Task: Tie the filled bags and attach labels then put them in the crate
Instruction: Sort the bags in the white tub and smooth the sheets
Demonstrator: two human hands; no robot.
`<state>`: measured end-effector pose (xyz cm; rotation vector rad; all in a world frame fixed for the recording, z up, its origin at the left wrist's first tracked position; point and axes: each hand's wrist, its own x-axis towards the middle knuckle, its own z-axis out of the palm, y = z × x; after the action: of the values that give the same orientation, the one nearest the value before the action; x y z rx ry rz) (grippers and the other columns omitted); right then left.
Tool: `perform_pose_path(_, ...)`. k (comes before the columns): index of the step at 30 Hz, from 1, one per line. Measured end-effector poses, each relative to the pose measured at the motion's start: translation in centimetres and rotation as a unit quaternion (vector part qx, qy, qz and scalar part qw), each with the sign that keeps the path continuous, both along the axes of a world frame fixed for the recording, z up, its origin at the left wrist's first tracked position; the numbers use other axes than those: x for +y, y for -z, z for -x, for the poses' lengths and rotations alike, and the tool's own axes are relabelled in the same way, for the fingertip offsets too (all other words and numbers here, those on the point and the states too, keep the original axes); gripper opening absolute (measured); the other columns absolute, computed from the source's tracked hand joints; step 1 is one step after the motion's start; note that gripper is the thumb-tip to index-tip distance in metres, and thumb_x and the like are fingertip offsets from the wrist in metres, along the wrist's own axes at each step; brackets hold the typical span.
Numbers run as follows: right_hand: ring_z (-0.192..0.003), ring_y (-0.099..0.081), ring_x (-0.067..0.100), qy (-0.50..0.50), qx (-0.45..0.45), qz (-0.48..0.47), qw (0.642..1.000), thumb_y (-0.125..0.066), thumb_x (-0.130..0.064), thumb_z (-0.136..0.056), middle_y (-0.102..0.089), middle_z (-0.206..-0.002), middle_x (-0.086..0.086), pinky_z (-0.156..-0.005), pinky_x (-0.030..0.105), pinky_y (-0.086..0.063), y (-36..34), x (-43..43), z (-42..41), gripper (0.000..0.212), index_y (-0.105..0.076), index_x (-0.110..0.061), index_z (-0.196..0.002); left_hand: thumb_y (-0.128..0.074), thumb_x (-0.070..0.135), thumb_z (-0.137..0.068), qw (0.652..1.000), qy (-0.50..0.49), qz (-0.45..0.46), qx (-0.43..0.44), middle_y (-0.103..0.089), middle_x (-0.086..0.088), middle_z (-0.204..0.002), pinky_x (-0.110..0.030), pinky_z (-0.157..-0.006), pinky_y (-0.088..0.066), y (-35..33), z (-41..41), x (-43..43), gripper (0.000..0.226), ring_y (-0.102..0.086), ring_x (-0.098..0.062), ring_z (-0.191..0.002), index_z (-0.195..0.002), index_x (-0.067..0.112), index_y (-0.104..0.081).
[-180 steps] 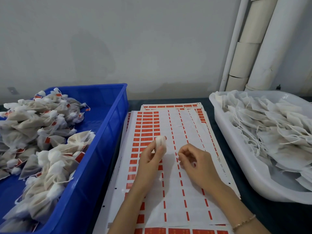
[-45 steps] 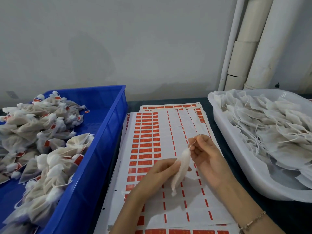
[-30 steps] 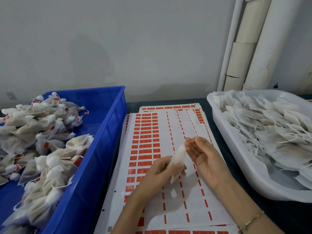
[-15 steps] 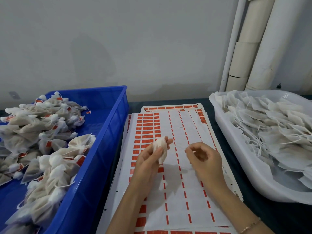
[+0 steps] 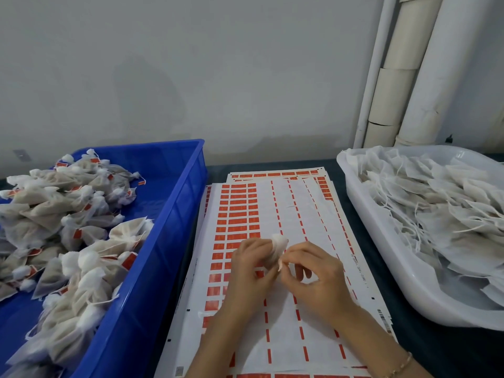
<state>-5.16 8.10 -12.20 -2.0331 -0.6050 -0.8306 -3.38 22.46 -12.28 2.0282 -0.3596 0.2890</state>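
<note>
Both hands (image 5: pixel 252 271) (image 5: pixel 313 276) now together on bag (image 5: pixel 278 242)

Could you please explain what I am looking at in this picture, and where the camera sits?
There is no machine here: a person works with bare hands. The picture comes from a camera worn on the person's head, looking forward and down. On the dark table lie white sheets of red sticker labels. Left of them stands a blue plastic crate of tied, labelled bags; right, a white plastic tub of flat bags with loose strings. The left hand grips a small white mesh bag above the sheets, and the right hand pinches it from the other side, seemingly tying it.
</note>
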Motion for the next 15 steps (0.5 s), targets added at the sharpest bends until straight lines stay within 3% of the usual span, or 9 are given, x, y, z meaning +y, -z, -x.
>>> perform_pose_path(2,-0.080,-0.055,-0.005,-0.005,0.012,-0.003,1.000,-0.070,-0.018,-0.081,-0.066,-0.087,-0.003,-0.069,0.005,-0.047,0.0,0.0,0.1,0.010,-0.071,-0.012,-0.089,-0.068,0.028,-0.087,0.999,0.029,-0.032,-0.015,-0.059,0.022,-0.109,-0.020,-0.097,-0.042,0.4,-0.2,0.0,0.011,-0.048,-0.006,-0.114,-0.098,0.029,-0.069)
perform_pose_path(4,-0.083,-0.056,-0.003,-0.002,0.017,-0.009,1.000,-0.067,-0.023,-0.083,-0.066,-0.089,-0.002,-0.072,0.005,-0.048,-0.2,0.1,0.2,0.014,-0.072,-0.012,-0.091,-0.063,0.029,-0.090,0.997,0.047,-0.049,-0.029,-0.063,0.016,-0.110,-0.027,-0.101,-0.041,0.8,-0.4,0.0,0.015,-0.050,-0.012,-0.114,-0.101,0.023,-0.071)
perform_pose_path(7,-0.082,-0.054,-0.005,0.018,0.023,-0.037,0.999,-0.065,-0.029,-0.084,-0.061,-0.091,-0.006,-0.067,0.003,-0.045,-0.5,0.4,0.3,0.019,-0.073,-0.014,-0.093,-0.055,0.034,-0.093,0.999,0.049,-0.012,-0.018,-0.062,0.020,-0.109,-0.018,-0.096,-0.042,0.6,-0.2,0.0,0.019,-0.052,-0.009,-0.112,-0.104,0.027,-0.069)
perform_pose_path(11,-0.082,-0.056,0.009,0.058,0.084,-0.122,0.987,-0.062,-0.026,-0.085,-0.059,-0.102,-0.015,-0.065,0.013,-0.049,-1.0,0.5,0.0,0.019,-0.063,-0.030,-0.104,-0.039,0.056,-0.088,0.990,0.032,0.107,0.087,-0.061,0.026,-0.093,-0.007,-0.072,-0.046,-0.2,0.4,0.1,0.033,-0.058,0.002,-0.094,-0.094,0.032,-0.061)
perform_pose_path(15,-0.095,-0.055,-0.002,0.014,0.262,-0.180,0.948,-0.059,-0.019,-0.091,-0.058,-0.111,-0.021,-0.077,0.007,-0.046,-1.0,0.3,-0.5,0.025,-0.056,-0.037,-0.108,-0.040,0.053,-0.085,0.983,0.025,0.135,0.121,-0.060,0.026,-0.087,-0.003,-0.068,-0.043,-0.7,0.3,0.1,0.033,-0.055,0.008,-0.088,-0.096,0.031,-0.062)
